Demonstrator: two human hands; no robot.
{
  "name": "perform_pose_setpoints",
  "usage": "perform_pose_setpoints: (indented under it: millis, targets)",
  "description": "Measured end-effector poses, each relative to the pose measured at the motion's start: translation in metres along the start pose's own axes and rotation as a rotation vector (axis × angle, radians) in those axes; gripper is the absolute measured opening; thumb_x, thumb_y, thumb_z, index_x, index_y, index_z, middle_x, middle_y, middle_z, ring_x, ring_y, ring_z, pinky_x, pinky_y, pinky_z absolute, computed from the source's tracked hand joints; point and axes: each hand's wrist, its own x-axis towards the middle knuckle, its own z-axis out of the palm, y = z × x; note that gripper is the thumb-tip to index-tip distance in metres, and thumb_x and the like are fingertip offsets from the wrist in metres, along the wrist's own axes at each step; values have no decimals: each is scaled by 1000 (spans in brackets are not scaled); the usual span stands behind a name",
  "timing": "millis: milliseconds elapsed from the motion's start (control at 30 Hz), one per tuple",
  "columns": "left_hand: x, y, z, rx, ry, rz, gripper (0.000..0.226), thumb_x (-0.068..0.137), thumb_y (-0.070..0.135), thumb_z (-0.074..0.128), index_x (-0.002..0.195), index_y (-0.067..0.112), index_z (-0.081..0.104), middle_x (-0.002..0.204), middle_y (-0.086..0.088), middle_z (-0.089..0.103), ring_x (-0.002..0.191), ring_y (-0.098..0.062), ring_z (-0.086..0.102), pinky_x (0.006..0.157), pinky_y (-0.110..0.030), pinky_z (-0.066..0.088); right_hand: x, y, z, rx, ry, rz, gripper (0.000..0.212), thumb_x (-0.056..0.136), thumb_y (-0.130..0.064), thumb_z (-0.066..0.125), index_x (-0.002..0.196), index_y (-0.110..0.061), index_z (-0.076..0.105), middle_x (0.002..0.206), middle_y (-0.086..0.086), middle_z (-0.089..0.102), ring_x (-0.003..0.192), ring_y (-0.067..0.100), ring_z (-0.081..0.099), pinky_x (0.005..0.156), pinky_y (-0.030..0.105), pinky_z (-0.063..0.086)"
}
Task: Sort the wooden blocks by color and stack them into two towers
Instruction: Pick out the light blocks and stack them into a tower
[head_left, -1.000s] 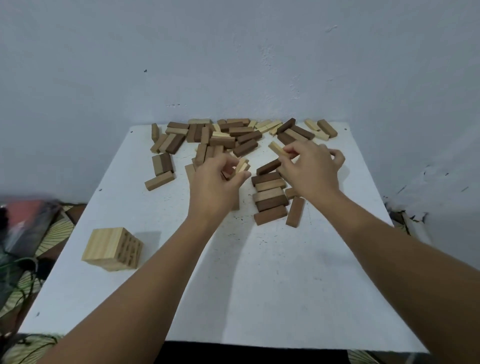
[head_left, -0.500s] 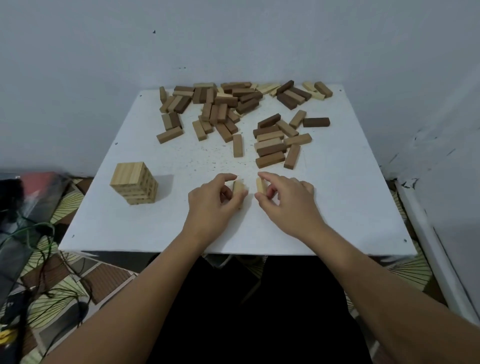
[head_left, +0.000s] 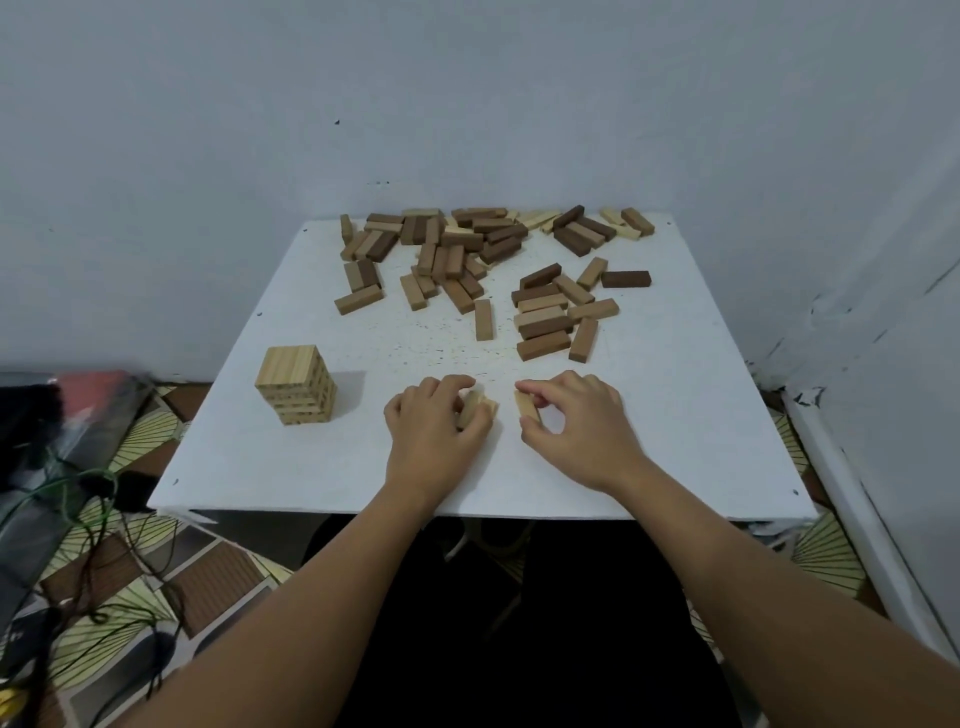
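Head view: our left hand (head_left: 434, 426) grips pale blocks (head_left: 474, 406) and our right hand (head_left: 579, 423) pinches one pale block (head_left: 526, 405), both low on the white surface (head_left: 675, 441), right of the pale tower (head_left: 296, 383). Mixed loose blocks (head_left: 483, 260) lie scattered beyond the tower, toward the wall.

A white worktop (head_left: 291, 467) held a small light tower (head_left: 296, 384) and many loose blocks (head_left: 467, 254), maybe piled at the back.
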Motion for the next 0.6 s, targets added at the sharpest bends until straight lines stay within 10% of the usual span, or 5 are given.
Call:
perform_pose_setpoints:
  millis: [600]
  targets:
    - [0, 1, -4, -17, -99, 54, 63, 77, 65, 58, 135, 41, 58, 111, 20, 59, 115, -4, 52, 115, -38, 17, 1, -1, -1, -14, 11, 72, 60, 80, -58, 45, 138, -46, 58, 120, -15, 38, 116, 12, 27, 116, 35, 19]
